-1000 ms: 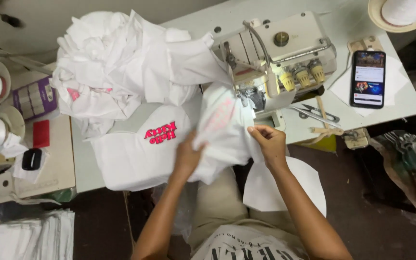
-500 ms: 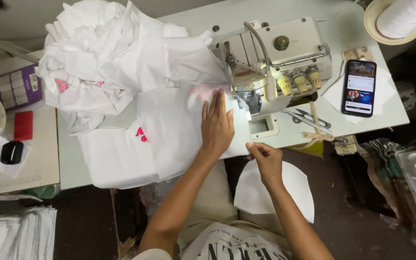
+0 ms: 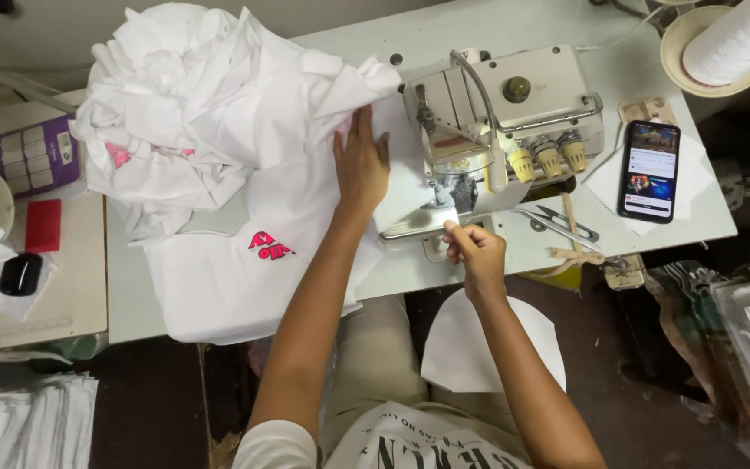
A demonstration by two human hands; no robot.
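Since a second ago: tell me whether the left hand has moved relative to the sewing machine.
Yes. The left hand has gone from the table's near edge, beside the right hand, up the white fabric to lie flat left of the sewing machine.

White worktop (image 3: 653, 227) carrying a sewing machine (image 3: 501, 122) beside the left hand (image 3: 360, 165), heaped white garments (image 3: 210, 148) under it, and a phone (image 3: 648, 171) beyond the right hand (image 3: 472, 252).
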